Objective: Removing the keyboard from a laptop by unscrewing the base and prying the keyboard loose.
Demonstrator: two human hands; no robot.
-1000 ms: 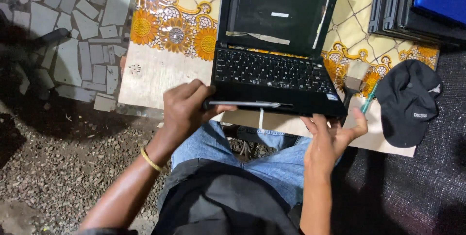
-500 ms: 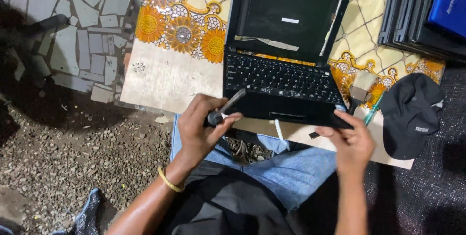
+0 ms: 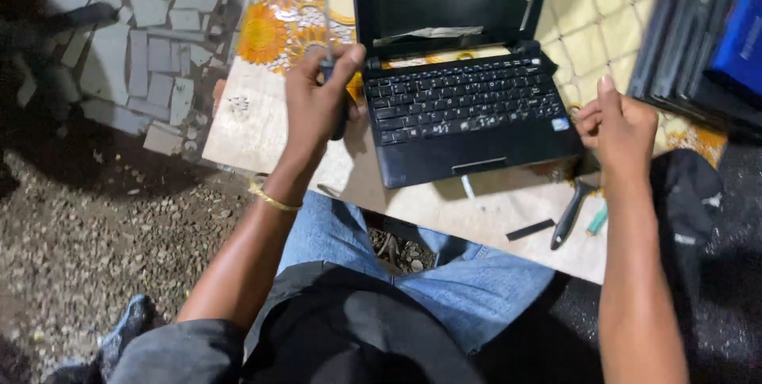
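Sitting at a pale wooden board (image 3: 262, 134) half covered by a yellow sunflower-patterned cloth (image 3: 274, 27), upper centre of the frame. Resting over bare gravel ground (image 3: 119, 225) at lower left, with broken grey paving (image 3: 143, 51) at upper left and a dark woven mat (image 3: 714, 289) at right.

Lying open in the upper centre: a small black laptop (image 3: 468, 114), screen dark and patched with tape strips.

Gripping a screwdriver (image 3: 327, 35) upright with the left hand (image 3: 317, 102), fingers clamped around its handle, just beside the laptop's left edge. Hovering at the laptop's right edge: the right hand (image 3: 623, 126), fingers curled loosely together, holding nothing visible.

Crowding the right side: a brush handle (image 3: 570, 217) and a teal pen (image 3: 597, 220) below the laptop, a black cap (image 3: 683, 193), stacked laptops (image 3: 698, 43) at upper right.
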